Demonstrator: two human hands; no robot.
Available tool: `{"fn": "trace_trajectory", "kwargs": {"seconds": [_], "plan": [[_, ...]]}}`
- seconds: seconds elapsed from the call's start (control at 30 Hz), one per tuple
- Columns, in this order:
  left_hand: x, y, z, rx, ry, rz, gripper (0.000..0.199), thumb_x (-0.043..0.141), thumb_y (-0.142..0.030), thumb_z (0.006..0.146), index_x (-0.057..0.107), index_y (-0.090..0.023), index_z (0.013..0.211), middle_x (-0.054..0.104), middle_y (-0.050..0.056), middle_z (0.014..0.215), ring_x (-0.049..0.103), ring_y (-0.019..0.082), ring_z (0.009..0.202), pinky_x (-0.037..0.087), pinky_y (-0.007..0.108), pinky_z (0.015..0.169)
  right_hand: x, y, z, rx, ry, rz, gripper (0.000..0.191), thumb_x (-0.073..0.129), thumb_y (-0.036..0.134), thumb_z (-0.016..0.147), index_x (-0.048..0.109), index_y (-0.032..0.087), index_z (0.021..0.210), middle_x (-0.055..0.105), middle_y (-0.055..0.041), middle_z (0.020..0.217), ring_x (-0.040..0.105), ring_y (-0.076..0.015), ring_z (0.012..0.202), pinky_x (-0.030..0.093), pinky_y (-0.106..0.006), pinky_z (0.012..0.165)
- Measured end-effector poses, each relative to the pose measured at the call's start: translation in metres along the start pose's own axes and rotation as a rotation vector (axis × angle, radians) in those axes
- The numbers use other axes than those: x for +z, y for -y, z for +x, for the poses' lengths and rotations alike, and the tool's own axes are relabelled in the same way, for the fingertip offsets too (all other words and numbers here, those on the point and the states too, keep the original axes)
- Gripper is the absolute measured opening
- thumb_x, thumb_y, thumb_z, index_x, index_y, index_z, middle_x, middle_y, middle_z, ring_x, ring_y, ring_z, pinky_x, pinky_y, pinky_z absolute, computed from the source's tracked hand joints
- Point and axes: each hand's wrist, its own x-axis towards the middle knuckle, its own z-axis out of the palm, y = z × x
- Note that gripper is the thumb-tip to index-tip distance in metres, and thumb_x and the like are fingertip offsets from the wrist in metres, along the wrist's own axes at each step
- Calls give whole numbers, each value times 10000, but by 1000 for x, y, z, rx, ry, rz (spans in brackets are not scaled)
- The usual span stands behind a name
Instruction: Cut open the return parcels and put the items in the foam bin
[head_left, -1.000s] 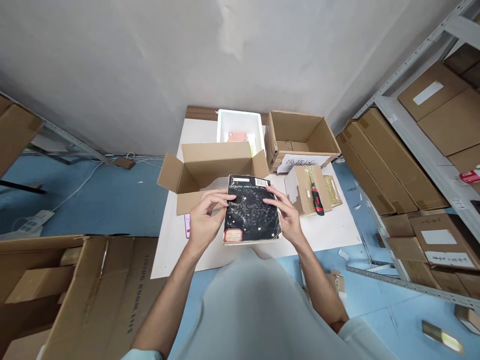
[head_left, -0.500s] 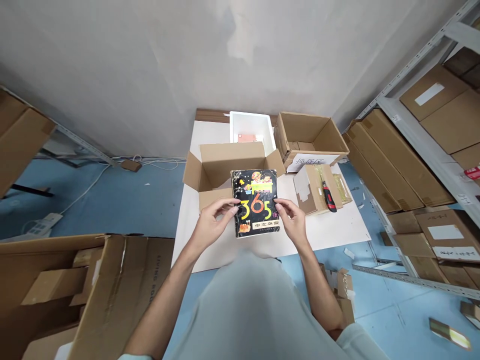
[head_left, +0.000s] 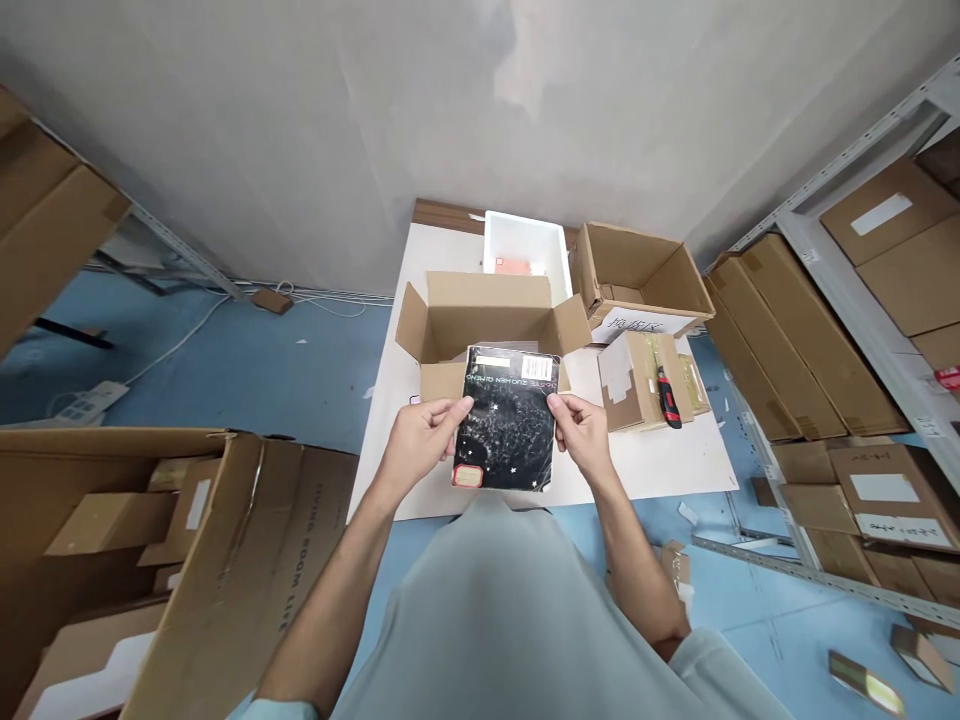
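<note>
Both hands hold a black book [head_left: 504, 425] with small white stars, a barcode at its upper right and a red-edged label at its lower left. My left hand [head_left: 421, 435] pinches the left edge, thumb on top. At the opposite edge my right hand [head_left: 581, 430] grips the same way. The book is held over the near side of an open cardboard box [head_left: 487, 325], covering part of its front flap. Pale paper or lining shows inside that box.
Behind stand a white bin [head_left: 525, 235] with a pinkish item in it and a labelled carton [head_left: 645, 265]. A red-and-black utility knife [head_left: 666, 398] lies on a small box [head_left: 628, 385] at the right. Shelving [head_left: 795, 230] flanks the table [head_left: 397, 470]; a large carton [head_left: 247, 560] stands front left.
The book has been turned over: its colourful "365" cover faced me before, and now the dark side with the barcode does. Both hands still grip its edges. The view has shifted slightly.
</note>
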Motion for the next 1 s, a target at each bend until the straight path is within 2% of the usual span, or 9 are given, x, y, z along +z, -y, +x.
{"fn": "trace_trajectory", "kwargs": {"seconds": [0.13,0.23,0.4,0.53,0.63,0.7,0.77,0.9,1.0], "plan": [[3,1,-2,-17,28,-2,426,734,-580,925,824,-166,972,561,-47,440,506,124,407,463,231,482,-5,0,2,-15,33,-46,663,695,848,903,583,242,658,421,78,462,398,-100,390,336,-249,417],[12,3,-2,-9,30,-34,456,723,-616,935,803,-169,888,667,3,536,584,134,465,509,234,516,-14,-8,1,-22,76,-43,713,645,817,967,507,241,571,478,47,468,447,-104,410,384,-253,460],[31,10,2,20,-4,-20,713,491,-750,1033,771,-160,746,804,134,784,727,192,645,560,259,533,-32,-24,-5,66,85,81,749,520,864,997,750,196,750,725,-70,656,649,-175,527,482,-280,491],[46,8,9,-18,27,-20,656,678,-716,953,815,-146,1248,845,142,1089,776,215,783,628,283,570,-49,-34,-4,80,52,119,655,577,798,997,845,222,1160,833,-103,1044,776,-267,905,636,-337,674],[58,-1,21,-63,84,-82,893,820,-610,887,560,-189,1630,730,216,1457,802,241,856,587,256,450,-60,-40,9,67,58,150,604,749,662,937,788,254,1380,819,-59,1048,736,-239,879,666,-345,691],[65,-11,38,-52,109,-106,982,839,-570,886,437,-224,1712,578,247,1637,816,254,848,587,269,408,-65,-38,29,54,97,198,673,767,628,929,730,249,1485,797,-34,956,671,-197,734,662,-343,591],[69,-27,65,-2,103,-118,973,846,-550,888,431,-249,1715,488,229,1715,836,297,933,666,320,486,-68,-29,60,5,117,236,677,759,636,934,735,246,1487,796,-44,990,672,-200,749,681,-357,578],[67,-81,139,206,15,-117,935,833,-545,888,464,-216,1682,497,231,1711,746,410,1302,737,496,872,-70,12,153,-133,74,319,661,805,671,879,803,246,1386,767,-97,1373,742,-303,1135,731,-457,879],[60,-127,178,407,-112,-25,853,815,-499,898,519,-177,1631,609,233,1615,608,385,1500,536,570,1231,-70,35,220,-203,1,419,728,803,673,867,748,249,1457,671,-96,1567,662,-311,1389,605,-485,1164]]}}
